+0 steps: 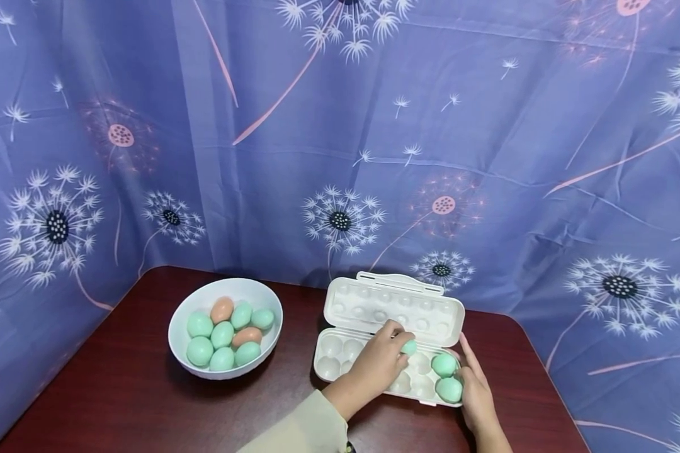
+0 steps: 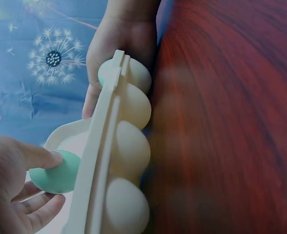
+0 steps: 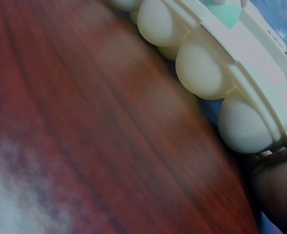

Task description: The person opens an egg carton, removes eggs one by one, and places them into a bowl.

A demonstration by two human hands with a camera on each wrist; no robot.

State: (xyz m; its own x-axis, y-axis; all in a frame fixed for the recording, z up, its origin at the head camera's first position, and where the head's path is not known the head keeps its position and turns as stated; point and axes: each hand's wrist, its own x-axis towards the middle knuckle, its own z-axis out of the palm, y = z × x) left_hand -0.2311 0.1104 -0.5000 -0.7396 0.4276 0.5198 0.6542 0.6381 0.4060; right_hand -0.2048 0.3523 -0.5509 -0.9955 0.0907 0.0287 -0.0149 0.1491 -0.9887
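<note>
My left hand (image 1: 374,362) pinches a green egg (image 1: 409,347) between thumb and fingers, low over the open white egg carton (image 1: 393,305). In the left wrist view the held egg (image 2: 58,173) shows just at the carton's rim (image 2: 92,165). Two green eggs, a back one (image 1: 444,365) and a front one (image 1: 448,389), sit in the cups at the carton's right end. My right hand (image 1: 478,396) grips that end, thumb beside the front egg and fingers along the outer side. My left forearm hides part of the front row of cups.
Left of the carton, a white bowl (image 1: 269,343) holds several green eggs and two brown eggs (image 1: 222,309). Both stand on a dark red wooden table (image 1: 164,409). Behind the table hangs a blue curtain (image 1: 272,207) with dandelion prints; the raised lid leans close to it.
</note>
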